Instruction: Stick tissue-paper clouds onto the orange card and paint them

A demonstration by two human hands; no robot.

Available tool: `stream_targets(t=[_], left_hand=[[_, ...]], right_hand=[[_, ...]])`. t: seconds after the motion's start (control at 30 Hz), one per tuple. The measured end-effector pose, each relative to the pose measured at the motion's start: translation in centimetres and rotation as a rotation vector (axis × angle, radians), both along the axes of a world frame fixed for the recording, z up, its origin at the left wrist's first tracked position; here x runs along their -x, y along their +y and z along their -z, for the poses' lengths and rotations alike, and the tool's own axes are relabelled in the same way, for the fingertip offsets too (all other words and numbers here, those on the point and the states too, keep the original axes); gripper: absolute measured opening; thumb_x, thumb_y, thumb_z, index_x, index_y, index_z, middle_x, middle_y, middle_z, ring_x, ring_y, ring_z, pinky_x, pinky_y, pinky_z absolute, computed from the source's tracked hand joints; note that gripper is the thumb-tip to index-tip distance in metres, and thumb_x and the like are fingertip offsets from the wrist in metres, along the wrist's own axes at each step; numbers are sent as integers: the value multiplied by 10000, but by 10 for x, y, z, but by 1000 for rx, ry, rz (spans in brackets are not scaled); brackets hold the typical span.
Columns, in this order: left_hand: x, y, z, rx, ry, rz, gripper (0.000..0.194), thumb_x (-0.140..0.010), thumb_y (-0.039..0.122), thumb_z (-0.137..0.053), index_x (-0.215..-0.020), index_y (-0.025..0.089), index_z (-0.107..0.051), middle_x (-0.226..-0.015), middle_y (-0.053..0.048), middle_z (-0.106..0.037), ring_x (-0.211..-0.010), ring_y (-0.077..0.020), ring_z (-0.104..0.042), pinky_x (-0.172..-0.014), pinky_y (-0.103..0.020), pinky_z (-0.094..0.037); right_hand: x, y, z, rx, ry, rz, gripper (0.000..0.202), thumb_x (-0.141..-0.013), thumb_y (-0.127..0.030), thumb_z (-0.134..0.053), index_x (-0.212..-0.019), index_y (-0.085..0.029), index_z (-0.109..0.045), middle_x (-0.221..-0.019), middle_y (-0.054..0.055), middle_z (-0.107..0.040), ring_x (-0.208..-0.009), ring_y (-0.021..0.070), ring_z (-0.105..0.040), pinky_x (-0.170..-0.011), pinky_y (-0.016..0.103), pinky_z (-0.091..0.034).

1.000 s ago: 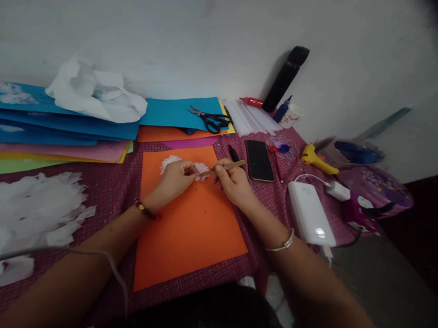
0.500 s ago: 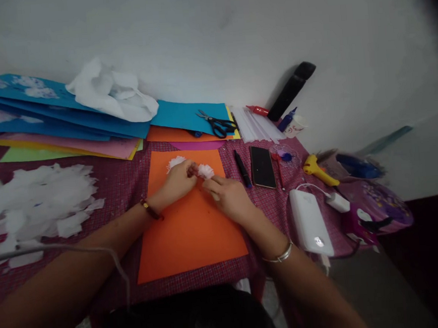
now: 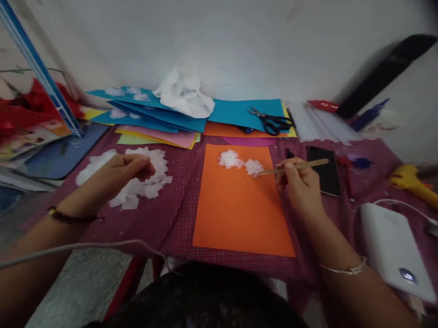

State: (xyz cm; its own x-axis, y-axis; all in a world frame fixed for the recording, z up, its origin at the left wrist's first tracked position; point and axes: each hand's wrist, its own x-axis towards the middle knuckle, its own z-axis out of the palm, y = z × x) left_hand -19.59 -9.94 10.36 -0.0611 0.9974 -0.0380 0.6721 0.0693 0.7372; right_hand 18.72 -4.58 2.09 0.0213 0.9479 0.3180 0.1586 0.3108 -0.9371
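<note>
Grips one wooden stick (image 3: pixel 319 162) in the right hand (image 3: pixel 302 185), tip at the right one of two white paper tufts (image 3: pixel 253 167), both near the far edge of one orange sheet (image 3: pixel 241 212). Holds the left hand (image 3: pixel 128 169), fingers curled, over one pile of paper pieces (image 3: pixel 150 182); cannot tell if empty.

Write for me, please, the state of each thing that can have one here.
Left hand: fingers curled above white paper pieces, contents unclear
Right hand: closed on wooden stick
Wooden stick: held, one end at a white tuft
Orange paper: flat, partly covered
White paper pieces: loosely piled
Scissors: lying, blades seem slightly open
Phone: screen dark, partly hidden
Power bank: indicator light on
White sheet: crumpled
</note>
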Motion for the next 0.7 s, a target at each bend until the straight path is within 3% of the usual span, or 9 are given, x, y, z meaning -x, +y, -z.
stream_targets(t=[0.1,0.2,0.3,0.4,0.53,0.6,0.7], left_hand=[[23,-32,22,29,125,40,298,-781,486,-595,-717,200,-653,-631,-22,-602,-595,-175,-533,-569,-272,-407],[27,-52,46,-142,462,121,239,-809,419,-571,-839,204,-671,-823,-77,-662,-796,-244,-609,-737,-346,-468],[18,-56,58,-242,745,159,240,-887,289,-461,-948,194,-674,-982,-120,-658,-946,-284,-597,-848,-405,-461],[12,-49,62,-252,848,199,266,-892,201,-427,-983,187,-677,-970,-125,-648,-926,-287,-584,-840,-415,-456],[16,-33,64,-294,739,196,230,-880,231,-465,-782,192,-669,-867,-105,-620,-865,-265,-568,-797,-393,-450],[16,-28,61,-321,529,116,198,-849,285,-519,-727,191,-643,-842,-82,-617,-797,-228,-567,-736,-355,-450],[5,-20,48,-177,122,-31,184,-787,371,-605,-728,198,-618,-699,-14,-577,-610,-157,-513,-573,-279,-393]], right_hand=[[3,-3,0,-15,-47,-20,268,-931,-426,-525,-808,-200,-598,-559,-28,-541,-445,108,-479,-427,239,-378],[5,-3,1,-12,-74,-25,282,-930,-442,-523,-811,-201,-607,-556,-25,-542,-440,115,-481,-418,245,-379],[5,-2,4,-11,-103,-7,305,-929,-461,-518,-812,-195,-610,-554,-21,-546,-441,120,-483,-419,252,-380],[3,-1,5,-21,-126,3,318,-928,-473,-517,-813,-191,-609,-550,-23,-545,-433,118,-473,-418,252,-371],[2,1,6,-37,-115,-6,324,-932,-482,-511,-823,-192,-606,-547,-27,-537,-434,119,-469,-422,251,-365],[2,1,5,-33,-100,-1,321,-932,-481,-511,-825,-193,-603,-548,-29,-533,-440,119,-471,-428,251,-364],[5,1,3,-27,-84,19,310,-924,-473,-521,-806,-196,-594,-549,-30,-533,-437,116,-468,-429,249,-359]])
